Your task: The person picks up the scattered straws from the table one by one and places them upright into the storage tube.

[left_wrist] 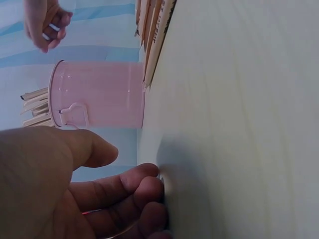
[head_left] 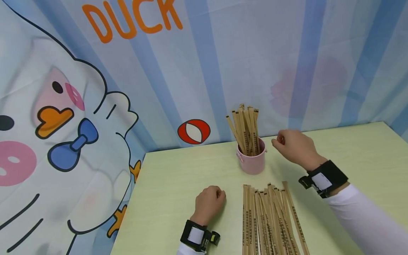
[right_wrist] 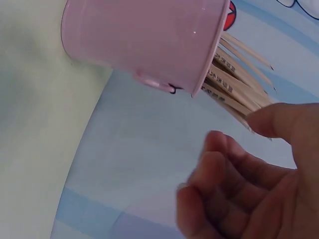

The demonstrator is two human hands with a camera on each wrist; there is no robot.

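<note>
A small pink bucket [head_left: 251,165] stands upright near the table's back edge. Slim tan sticks [head_left: 247,132] with dark print, which look like paper-wrapped chopsticks, rise out of it. My right hand [head_left: 296,148] hovers just right of the bucket; its fingers are loosely curled, with nothing between thumb and fingertips in the right wrist view. More of the same sticks [head_left: 271,219] lie side by side on the table in front of the bucket. Left of them, my left hand [head_left: 209,203] rests at the table with relaxed, bent fingers and holds nothing.
The pale yellow table [head_left: 165,198] ends at a back edge against a blue striped curtain [head_left: 242,53] with a printed duck. Both wrists wear black straps with small cameras. The near ends of the lying sticks run out of the head view.
</note>
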